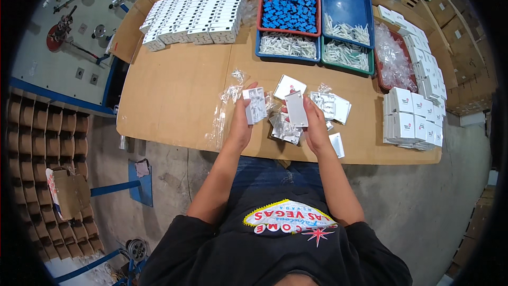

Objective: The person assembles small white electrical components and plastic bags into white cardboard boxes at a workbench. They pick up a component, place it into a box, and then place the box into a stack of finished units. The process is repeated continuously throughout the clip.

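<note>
My left hand (pixel 242 119) grips a small white packet with grey print (pixel 256 106), which looks like a folded leaflet or card. In my right hand (pixel 316 127) is a plain white flat rectangular piece (pixel 296 109), held upright a short way to the right of the packet. Beneath and between my hands lie printed packets (pixel 286 130), partly hidden by my fingers. A white square box (pixel 290 87) rests just beyond, and another printed packet (pixel 323 105) sits right of my right hand. Crumpled clear plastic bags (pixel 228 98) lie beside my left hand.
Stacked white boxes (pixel 198 13) stand at the far left of the cardboard-covered table (pixel 169 95). Farther back are a red tray of blue parts (pixel 290 5), a blue tray (pixel 346 8) and trays of white pieces (pixel 288 45). More white boxes (pixel 413 116) line the right side.
</note>
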A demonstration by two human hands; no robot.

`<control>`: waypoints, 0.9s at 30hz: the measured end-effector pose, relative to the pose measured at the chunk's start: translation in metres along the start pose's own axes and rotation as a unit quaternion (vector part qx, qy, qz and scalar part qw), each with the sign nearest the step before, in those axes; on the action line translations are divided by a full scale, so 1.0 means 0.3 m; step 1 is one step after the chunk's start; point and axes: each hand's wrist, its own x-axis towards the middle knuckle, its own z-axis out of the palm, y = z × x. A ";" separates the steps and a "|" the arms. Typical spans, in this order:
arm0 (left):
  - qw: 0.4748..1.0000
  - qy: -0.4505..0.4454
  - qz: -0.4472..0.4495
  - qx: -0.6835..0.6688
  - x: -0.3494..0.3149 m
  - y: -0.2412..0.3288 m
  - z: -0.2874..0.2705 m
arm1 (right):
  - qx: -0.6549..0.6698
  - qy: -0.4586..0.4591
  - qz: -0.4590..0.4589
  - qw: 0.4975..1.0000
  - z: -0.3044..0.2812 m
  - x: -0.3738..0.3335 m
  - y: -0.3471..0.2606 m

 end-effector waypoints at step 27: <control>0.987 -0.037 0.093 -0.123 -0.153 -0.030 0.175 | -0.372 0.044 -0.312 0.873 0.174 -0.089 0.015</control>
